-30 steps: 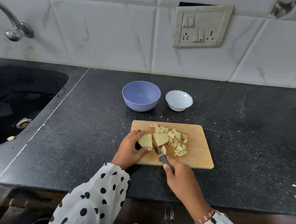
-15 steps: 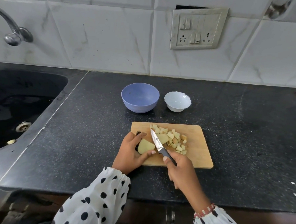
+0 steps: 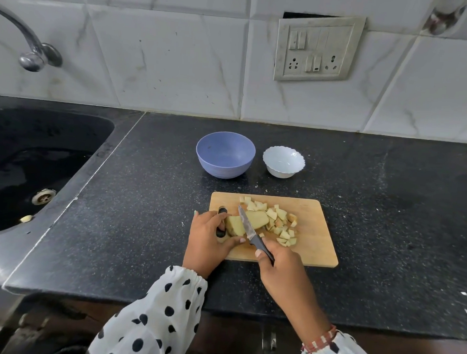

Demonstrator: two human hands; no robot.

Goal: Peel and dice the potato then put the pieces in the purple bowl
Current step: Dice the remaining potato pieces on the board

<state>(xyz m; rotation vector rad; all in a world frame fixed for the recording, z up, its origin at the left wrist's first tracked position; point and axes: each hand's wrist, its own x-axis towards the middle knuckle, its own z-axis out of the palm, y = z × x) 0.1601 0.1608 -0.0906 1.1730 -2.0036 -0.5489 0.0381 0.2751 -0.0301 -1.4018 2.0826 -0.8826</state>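
Dicing is partway: the left hand grips the potato chunk, the right hand grips the knife, diced pieces lie beyond it, and the purple bowl is unfilled.

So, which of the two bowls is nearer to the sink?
The purple bowl: it stands on the sink's side of the counter, while the smaller white bowl with the scalloped rim stands beside it, on the far side.

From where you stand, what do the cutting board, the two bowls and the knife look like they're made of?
Cutting board: pale wood, matte, faint grain showing.
Purple bowl: probably plastic, with a dull, even sheen.
White bowl: glossy with a scalloped rim, likely ceramic or opal glass.
Knife: grey metal blade; the dark handle looks like plastic.
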